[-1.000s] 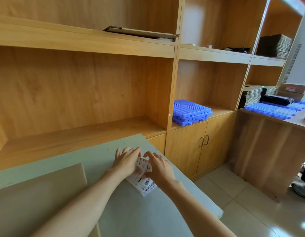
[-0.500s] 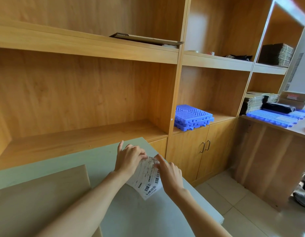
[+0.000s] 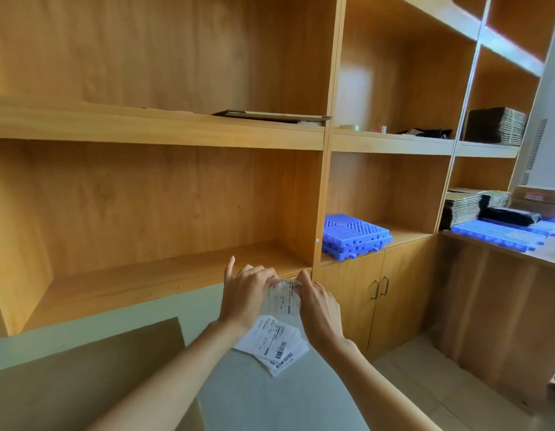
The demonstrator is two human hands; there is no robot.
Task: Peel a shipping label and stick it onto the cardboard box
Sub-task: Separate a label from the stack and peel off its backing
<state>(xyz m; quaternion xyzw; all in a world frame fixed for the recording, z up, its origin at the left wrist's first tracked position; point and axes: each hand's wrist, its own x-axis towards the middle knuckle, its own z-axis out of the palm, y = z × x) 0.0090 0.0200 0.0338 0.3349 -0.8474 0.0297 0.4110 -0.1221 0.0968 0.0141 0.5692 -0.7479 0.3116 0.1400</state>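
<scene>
hands [image 3: 279, 301] raised, shipping label [image 3: 282, 298] lifted

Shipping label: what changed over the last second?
Both hands, left hand and right hand, have lifted the shipping label up off the label stack; the camera tilted up too. Stack and cardboard box stayed on the table.

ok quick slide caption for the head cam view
Both hands, left hand and right hand, pinch a shipping label above the label stack.
</scene>
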